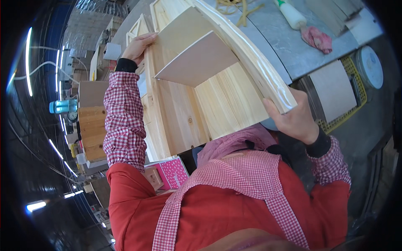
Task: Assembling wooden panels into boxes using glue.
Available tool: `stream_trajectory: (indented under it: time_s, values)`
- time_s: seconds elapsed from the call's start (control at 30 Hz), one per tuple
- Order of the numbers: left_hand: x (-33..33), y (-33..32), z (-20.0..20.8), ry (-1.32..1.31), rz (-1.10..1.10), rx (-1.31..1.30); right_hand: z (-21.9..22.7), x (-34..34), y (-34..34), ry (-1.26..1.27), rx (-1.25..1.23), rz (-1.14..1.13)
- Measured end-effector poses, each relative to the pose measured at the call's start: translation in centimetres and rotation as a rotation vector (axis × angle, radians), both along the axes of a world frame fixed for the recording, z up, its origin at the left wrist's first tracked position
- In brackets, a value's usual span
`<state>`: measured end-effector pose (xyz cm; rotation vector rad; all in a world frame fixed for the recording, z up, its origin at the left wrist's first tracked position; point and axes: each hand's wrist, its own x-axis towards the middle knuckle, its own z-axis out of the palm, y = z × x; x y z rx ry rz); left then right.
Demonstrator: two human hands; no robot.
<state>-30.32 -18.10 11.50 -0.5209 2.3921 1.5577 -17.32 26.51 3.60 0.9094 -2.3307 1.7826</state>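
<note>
A pale wooden box frame [228,100] with an open front is tilted up between my hands. Inside it a thin panel [201,58] stands as a divider. A wet, whitish line that looks like glue [259,62] runs along the edge of its right-hand board. My left hand [140,47] grips the far left side of the frame, fingers partly hidden behind the wood. At the near right corner my right hand [293,115] is closed round the end of the glue-lined board, thumb on the inner side.
On the grey table [268,46] lie a white squeeze bottle [292,16], a reddish cloth [317,39] and curled wood strips [243,10]. To the right are stacked panels [333,90] in a yellow crate [363,90] and a round tub [371,67]. A pink box [172,173] sits low left.
</note>
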Motion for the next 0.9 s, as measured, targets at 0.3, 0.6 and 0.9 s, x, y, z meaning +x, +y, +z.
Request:
stream_trajectory:
  time_s: [0.3,0.6,0.9]
  values:
    - [0.0,-0.1,-0.7,0.056,0.028,-0.049,1.1,0.5,-0.5,-0.052,0.06,0.046]
    - [-0.6,-0.4,-1.7,0.09,0.013,-0.036,0.5,0.7,-0.7,-0.083,0.136,0.064]
    - [4.9,2.5,-2.0,0.373,0.109,-0.037,2.7,-0.9,1.4,-0.192,0.265,0.405]
